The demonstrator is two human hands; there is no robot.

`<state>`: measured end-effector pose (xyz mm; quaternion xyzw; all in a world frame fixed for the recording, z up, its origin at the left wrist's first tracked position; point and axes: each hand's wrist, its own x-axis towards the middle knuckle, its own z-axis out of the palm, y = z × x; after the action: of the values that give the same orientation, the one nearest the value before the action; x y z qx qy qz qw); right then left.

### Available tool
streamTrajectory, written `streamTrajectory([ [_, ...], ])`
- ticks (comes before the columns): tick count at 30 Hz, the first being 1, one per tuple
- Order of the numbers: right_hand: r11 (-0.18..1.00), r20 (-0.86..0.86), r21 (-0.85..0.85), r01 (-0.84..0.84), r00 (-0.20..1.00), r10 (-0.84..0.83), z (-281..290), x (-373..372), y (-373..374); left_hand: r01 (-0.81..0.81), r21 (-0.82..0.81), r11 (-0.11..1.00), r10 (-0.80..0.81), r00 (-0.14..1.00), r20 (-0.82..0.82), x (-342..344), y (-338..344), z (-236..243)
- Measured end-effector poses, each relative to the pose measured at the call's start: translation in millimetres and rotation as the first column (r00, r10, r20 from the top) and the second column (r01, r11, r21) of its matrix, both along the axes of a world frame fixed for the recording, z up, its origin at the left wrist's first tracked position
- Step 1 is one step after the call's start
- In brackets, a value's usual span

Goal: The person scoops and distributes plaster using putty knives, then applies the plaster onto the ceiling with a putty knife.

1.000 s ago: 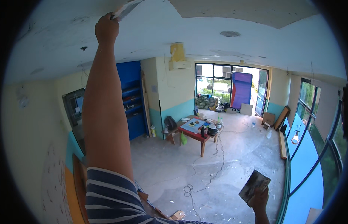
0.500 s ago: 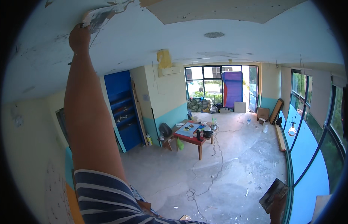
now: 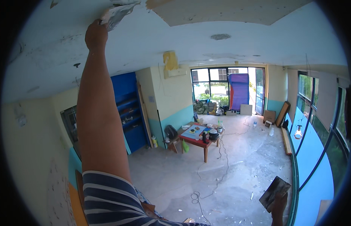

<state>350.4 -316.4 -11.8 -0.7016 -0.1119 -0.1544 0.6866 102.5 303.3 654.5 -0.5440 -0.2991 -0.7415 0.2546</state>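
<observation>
At the upper left, my left hand [image 3: 96,34] is raised to the white ceiling [image 3: 62,41], fingers closed on a metal scraper [image 3: 115,17] whose blade lies against a rough, peeling patch. My striped sleeve and forearm fill much of the left side. My right hand [image 3: 279,203] is low at the lower right, holding a dark, smeared square plate [image 3: 272,192] above the floor. A beige board panel [image 3: 224,11] spans the ceiling to the right of the scraper.
A wooden table [image 3: 205,144] with assorted items stands mid-room on the debris-strewn floor [image 3: 247,158], with loose cables [image 3: 198,197] nearby. Blue shelving [image 3: 122,98] is at left, stacked sacks [image 3: 202,108] by the far window, windows and a lit hanging lamp [image 3: 298,133] at right.
The view shifted left, then slightly back. My left hand and scraper moved left along the ceiling, then back rightward. The plate in my right hand now sits farther right than a second ago.
</observation>
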Motion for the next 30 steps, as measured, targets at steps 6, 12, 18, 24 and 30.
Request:
streamTrajectory([
  [6, 0.997, -0.072, -0.054, 0.060, 0.995, -0.064, -26.6, -1.5, -9.3, 0.052, 0.055, 0.997, -0.058, 0.992, 0.116, -37.7, 26.4, 1.0],
  [12, 0.952, -0.156, -0.265, 0.157, 0.967, -0.202, -33.4, -6.2, -29.4, 0.285, 0.095, 0.954, -0.300, 0.896, 0.327, -48.5, 62.0, -40.2],
  [18, 0.993, -0.016, 0.113, -0.037, 0.999, 0.039, -34.7, 10.0, -9.2, 0.346, 0.031, 0.938, -0.348, 0.936, 0.055, -1.0, 27.0, -36.8],
  [24, 1.000, -0.039, -0.005, 0.004, 0.999, -0.004, -39.1, 5.5, -1.9, 0.284, 0.109, 0.953, -0.303, 0.923, 0.238, -16.6, 16.4, -19.3],
  [30, 0.958, -0.220, 0.233, -0.169, 0.950, 0.221, -36.6, -30.8, 8.3, 0.347, -0.027, 0.937, -0.323, 0.896, 0.306, -24.4, 14.9, -94.1],
])
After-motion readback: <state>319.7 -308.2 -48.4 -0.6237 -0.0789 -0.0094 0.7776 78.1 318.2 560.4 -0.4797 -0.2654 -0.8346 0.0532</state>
